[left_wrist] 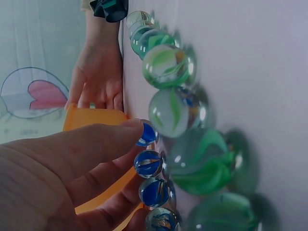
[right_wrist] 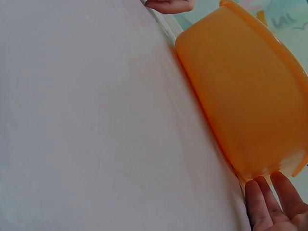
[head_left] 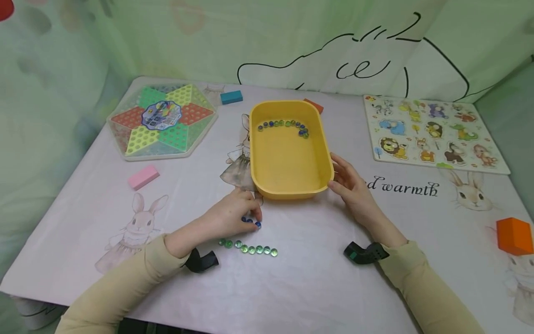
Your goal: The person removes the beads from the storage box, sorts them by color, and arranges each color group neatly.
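Note:
My left hand (head_left: 231, 212) is low over the table in front of a yellow tub (head_left: 288, 162). Its thumb and forefinger pinch the end blue marble (left_wrist: 147, 134) of a short row, and the other fingers curl behind several more blue marbles (left_wrist: 154, 192). Nearer the table's front edge runs a line of clear green marbles (head_left: 252, 250). Inside the tub, blue and green marbles (head_left: 288, 123) form a bent line along the far end. My right hand (head_left: 354, 190) touches the tub's right side near its front corner, fingers fairly straight against the outer wall.
At the back left lies a Chinese checkers board (head_left: 162, 116). A pink block (head_left: 143, 177), a blue block (head_left: 231, 97) and an orange-red block (head_left: 314, 106) lie around. An animal puzzle board (head_left: 434, 132) is at the back right, an orange block (head_left: 515, 236) at the right edge.

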### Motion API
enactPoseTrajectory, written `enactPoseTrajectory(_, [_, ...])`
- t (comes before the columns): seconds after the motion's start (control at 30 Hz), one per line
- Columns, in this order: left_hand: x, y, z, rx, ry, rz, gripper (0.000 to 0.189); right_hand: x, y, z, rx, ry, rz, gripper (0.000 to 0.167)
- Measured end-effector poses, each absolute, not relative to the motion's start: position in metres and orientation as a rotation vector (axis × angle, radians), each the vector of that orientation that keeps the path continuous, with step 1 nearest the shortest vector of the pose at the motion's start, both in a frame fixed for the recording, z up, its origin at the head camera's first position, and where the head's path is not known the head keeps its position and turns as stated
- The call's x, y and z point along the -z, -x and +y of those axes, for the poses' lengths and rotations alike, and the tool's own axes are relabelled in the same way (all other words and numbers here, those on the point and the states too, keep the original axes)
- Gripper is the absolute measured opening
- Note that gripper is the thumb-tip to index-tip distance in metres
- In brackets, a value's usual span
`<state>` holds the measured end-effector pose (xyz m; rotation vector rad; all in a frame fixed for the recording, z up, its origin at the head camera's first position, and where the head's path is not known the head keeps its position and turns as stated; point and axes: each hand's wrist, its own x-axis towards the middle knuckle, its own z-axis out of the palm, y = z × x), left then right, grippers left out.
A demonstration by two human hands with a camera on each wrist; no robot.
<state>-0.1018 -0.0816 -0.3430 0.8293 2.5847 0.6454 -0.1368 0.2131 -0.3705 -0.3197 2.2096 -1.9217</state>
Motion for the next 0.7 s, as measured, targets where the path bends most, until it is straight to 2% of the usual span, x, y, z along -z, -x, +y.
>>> enactPoseTrajectory(0.7, [0.3449, 0.1015, -0.0838, -0.724, -0.789, 2.573, 0.008, 0.3721, 0.1372, 0.2135, 1.925, 0.320, 2.198, 0.060])
